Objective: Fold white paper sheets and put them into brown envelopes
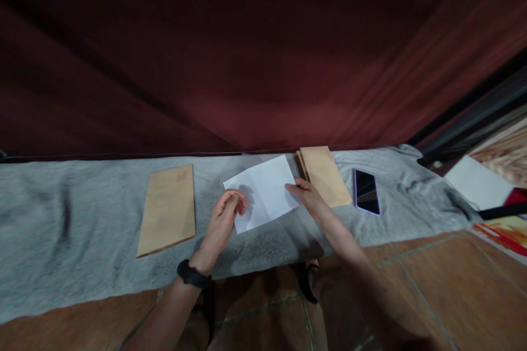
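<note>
A white sheet of paper (267, 189) with a crease across its middle lies tilted in front of me, over the grey cloth. My right hand (303, 191) is closed on its right edge, the thumb on top and the other fingers partly hidden behind the sheet. At the left edge, my left hand (228, 205) is curled over the paper with thumb and forefinger together. Whether anything is pinched there is hidden. A brown envelope (168, 208) lies left of my left hand. Several more brown envelopes (327, 175) are stacked just beyond my right hand.
A phone in a purple case (366, 192) lies right of the stack. Grey cloth (102, 203) covers the long, narrow surface. Dark red fabric (255, 77) hangs along its far side. Tiled floor (420, 263) shows in front, with colourful printed packaging (504, 236) at the right.
</note>
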{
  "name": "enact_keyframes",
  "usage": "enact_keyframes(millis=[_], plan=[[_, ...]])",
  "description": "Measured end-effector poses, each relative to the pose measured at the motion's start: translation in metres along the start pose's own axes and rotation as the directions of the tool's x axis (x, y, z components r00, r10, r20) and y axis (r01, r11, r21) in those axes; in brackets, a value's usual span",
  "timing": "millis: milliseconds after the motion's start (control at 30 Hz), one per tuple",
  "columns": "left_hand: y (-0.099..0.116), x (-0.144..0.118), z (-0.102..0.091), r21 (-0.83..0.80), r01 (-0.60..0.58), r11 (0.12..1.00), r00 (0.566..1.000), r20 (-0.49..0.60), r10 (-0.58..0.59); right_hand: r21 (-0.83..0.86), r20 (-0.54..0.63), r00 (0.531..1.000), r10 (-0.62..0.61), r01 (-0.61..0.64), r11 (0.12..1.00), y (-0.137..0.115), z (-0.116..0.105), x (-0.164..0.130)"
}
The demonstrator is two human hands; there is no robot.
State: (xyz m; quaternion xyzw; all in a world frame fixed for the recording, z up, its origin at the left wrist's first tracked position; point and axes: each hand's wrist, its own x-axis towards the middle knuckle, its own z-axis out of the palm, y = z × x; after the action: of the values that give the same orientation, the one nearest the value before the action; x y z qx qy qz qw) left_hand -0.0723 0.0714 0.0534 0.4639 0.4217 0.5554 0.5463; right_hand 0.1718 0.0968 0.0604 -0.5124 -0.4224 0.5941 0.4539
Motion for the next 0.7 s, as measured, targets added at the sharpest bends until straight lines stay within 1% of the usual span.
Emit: enact_keyframes(millis=[133,200,267,367,467,500,567,633,700], plan=[[-0.002,0.002,-0.005,0.083,-0.008,0.997,1.000,-0.027,0.010,0.079,-0.040,0.998,-0.039,0.042,0.996,-0.009,-0.009,0.002],[-0.002,0.003,-0.008,0.083,-0.004,0.997,0.999,-0.041,0.007,0.136,-0.077,0.994,-0.083,0.093,0.986,-0.013,-0.013,0.004],[-0.002,0.004,-0.009,0.073,-0.004,0.997,0.999,-0.045,0.007,0.190,-0.140,0.979,-0.146,0.171,0.967,-0.016,-0.016,0.007],[-0.001,0.005,-0.009,0.052,0.002,0.999,0.999,-0.047,0.000,0.238,-0.271,0.928,-0.254,0.320,0.917,-0.020,-0.020,0.012],[-0.001,0.005,-0.008,0.036,0.014,0.999,0.999,-0.044,-0.012,0.166,-0.353,0.875,-0.331,0.407,0.899,-0.021,-0.022,0.015],[0.000,0.005,-0.008,0.034,0.015,0.999,0.999,-0.045,-0.014,0.118,-0.355,0.867,-0.349,0.412,0.904,-0.021,-0.022,0.015],[0.001,0.006,-0.008,0.028,0.017,0.999,0.998,-0.056,-0.016,-0.004,-0.321,0.867,-0.381,0.401,0.916,-0.021,-0.021,0.014],[0.005,0.006,-0.009,0.006,0.018,1.000,0.997,-0.073,-0.018,-0.132,-0.240,0.885,-0.400,0.378,0.916,-0.021,-0.018,0.010],[0.008,0.007,-0.010,-0.044,0.019,0.999,0.996,-0.091,-0.023,-0.225,-0.132,0.910,-0.393,0.358,0.906,-0.022,-0.014,0.004]])
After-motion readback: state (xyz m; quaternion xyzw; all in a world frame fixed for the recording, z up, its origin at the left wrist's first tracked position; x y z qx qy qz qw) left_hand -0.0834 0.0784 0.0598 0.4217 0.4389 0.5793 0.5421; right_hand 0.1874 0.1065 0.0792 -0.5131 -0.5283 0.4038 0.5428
